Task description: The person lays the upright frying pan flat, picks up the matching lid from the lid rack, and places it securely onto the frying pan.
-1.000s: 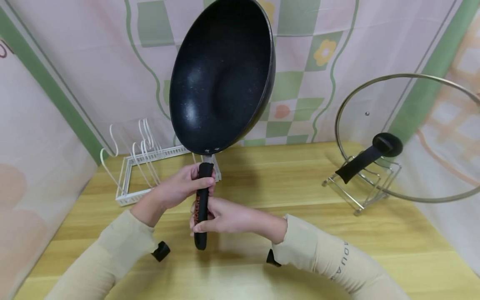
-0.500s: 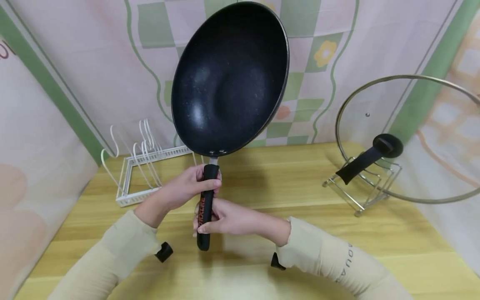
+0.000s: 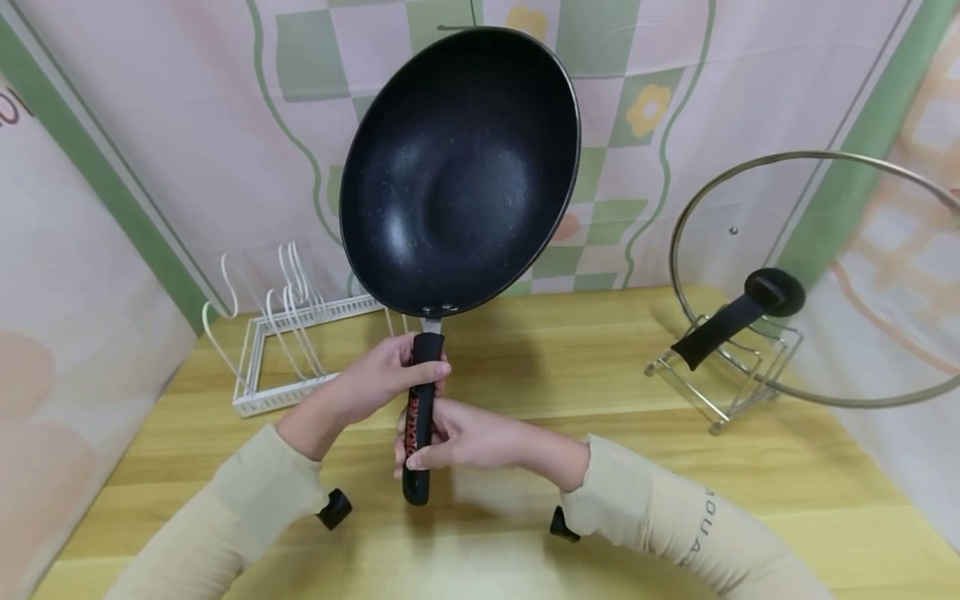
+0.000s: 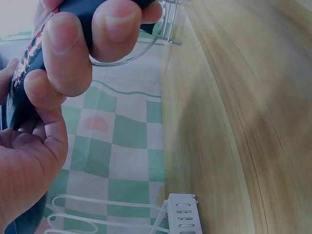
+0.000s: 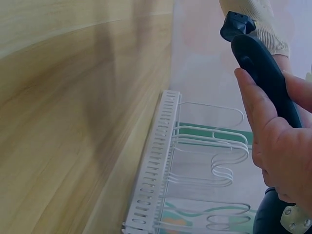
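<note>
A deep black frying pan [image 3: 457,175] is held up above the table, its dark inside facing me and its handle pointing down. My left hand [image 3: 378,379] grips the upper part of the black handle [image 3: 422,408], thumb across the front. Lower down, my right hand [image 3: 468,437] grips the same handle, near the red lettering. In the left wrist view, curled fingers of the left hand [image 4: 73,48] wrap the handle. The right wrist view shows the right hand [image 5: 280,134] with its thumb and fingers on either side of the handle's end [image 5: 265,73].
A white rack [image 3: 262,400] with upright wire loops stands at the back left, partly behind the pan. At the right, a glass lid [image 3: 678,242] with a black handle leans in a small metal wire stand [image 3: 723,408]. A patterned cloth [image 3: 592,50] hangs behind the table [image 3: 600,358].
The pan has come down and shifted slightly right, turning its inside more toward me. Both hands have moved right with it, keeping their grip on the handle.
</note>
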Demonstrator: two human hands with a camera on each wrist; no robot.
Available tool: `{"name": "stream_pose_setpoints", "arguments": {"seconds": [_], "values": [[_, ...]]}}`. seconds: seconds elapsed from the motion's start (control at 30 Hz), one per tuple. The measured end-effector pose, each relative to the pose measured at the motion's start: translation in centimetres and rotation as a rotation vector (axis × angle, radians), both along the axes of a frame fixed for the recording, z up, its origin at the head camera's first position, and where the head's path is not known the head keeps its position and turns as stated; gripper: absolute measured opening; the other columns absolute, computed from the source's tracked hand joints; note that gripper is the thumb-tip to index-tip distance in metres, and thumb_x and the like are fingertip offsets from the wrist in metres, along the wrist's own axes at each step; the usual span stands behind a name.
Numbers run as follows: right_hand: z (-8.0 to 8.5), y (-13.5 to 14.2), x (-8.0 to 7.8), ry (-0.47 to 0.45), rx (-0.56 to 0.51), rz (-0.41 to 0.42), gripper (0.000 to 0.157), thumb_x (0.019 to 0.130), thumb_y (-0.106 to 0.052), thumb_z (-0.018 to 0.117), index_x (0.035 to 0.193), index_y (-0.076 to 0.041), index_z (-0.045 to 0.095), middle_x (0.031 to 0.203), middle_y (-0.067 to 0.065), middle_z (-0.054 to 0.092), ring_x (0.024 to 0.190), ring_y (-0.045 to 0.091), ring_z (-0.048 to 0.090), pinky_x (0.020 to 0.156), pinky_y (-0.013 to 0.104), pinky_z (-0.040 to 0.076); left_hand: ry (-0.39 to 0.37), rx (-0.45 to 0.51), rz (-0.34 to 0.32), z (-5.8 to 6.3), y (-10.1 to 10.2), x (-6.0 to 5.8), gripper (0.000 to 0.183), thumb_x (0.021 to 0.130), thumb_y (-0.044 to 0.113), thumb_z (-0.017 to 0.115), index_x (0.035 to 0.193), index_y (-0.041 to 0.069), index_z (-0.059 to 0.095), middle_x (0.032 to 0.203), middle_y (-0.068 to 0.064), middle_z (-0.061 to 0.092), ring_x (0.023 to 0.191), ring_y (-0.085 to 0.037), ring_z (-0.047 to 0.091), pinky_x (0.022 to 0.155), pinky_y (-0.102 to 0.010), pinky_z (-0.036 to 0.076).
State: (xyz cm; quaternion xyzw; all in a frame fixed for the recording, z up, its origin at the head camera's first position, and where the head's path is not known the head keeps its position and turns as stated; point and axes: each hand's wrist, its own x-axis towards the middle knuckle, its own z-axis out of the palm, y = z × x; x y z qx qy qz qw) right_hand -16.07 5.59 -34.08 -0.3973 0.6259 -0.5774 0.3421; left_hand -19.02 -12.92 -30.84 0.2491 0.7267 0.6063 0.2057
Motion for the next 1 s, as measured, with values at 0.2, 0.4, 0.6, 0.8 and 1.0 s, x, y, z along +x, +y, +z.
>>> {"name": "stream_pose_setpoints", "arguments": {"seconds": [0.2,0.4,0.6,0.8,1.0], "values": [[0.0,0.2,0.0,-0.056,-0.016,0.015,0.026,0.098,0.012,0.052,0.122,0.011,0.041,0.109,0.024,0.062,0.109,0.028,0.068,0.097,0.040,0.054,0.006,-0.006,-0.004,-0.1,0.1,0.0,0.016,0.103,0.016,0.062,0.102,0.000,0.059,0.086,-0.007,0.065,0.080,-0.020,0.058,0.078,-0.033,0.048],[0.0,0.6,0.0,-0.070,-0.006,0.003,0.024,0.099,0.010,0.053,0.121,0.010,0.042,0.108,0.016,0.064,0.108,0.024,0.068,0.097,0.039,0.053,0.023,-0.019,0.001,0.0,0.5,-0.1,0.015,0.102,0.014,0.063,0.103,0.000,0.059,0.086,-0.008,0.066,0.080,-0.020,0.058,0.078,-0.032,0.048],[-0.3,0.9,0.0,-0.092,-0.022,-0.018,0.025,0.098,0.011,0.052,0.121,0.011,0.042,0.107,0.011,0.063,0.107,0.022,0.068,0.097,0.040,0.054,0.033,-0.043,0.007,0.2,0.9,-0.2,0.015,0.102,0.013,0.063,0.106,-0.001,0.059,0.088,-0.006,0.067,0.082,-0.020,0.060,0.079,-0.031,0.049],[-0.5,1.0,0.2,-0.080,-0.024,-0.022,0.022,0.098,0.010,0.052,0.119,0.011,0.044,0.107,0.009,0.063,0.107,0.020,0.067,0.097,0.039,0.053,0.043,-0.064,-0.005,0.0,1.3,-0.2,0.017,0.101,0.013,0.063,0.108,-0.003,0.060,0.087,-0.006,0.066,0.081,-0.019,0.059,0.078,-0.030,0.049],[-0.8,1.1,0.5,-0.078,-0.035,-0.028,0.022,0.098,0.010,0.051,0.119,0.011,0.044,0.109,0.014,0.063,0.110,0.026,0.067,0.098,0.039,0.053,0.053,-0.060,-0.023,-0.4,1.5,-0.2,0.017,0.101,0.014,0.064,0.106,-0.002,0.061,0.083,-0.005,0.065,0.078,-0.019,0.058,0.076,-0.030,0.049]]}}
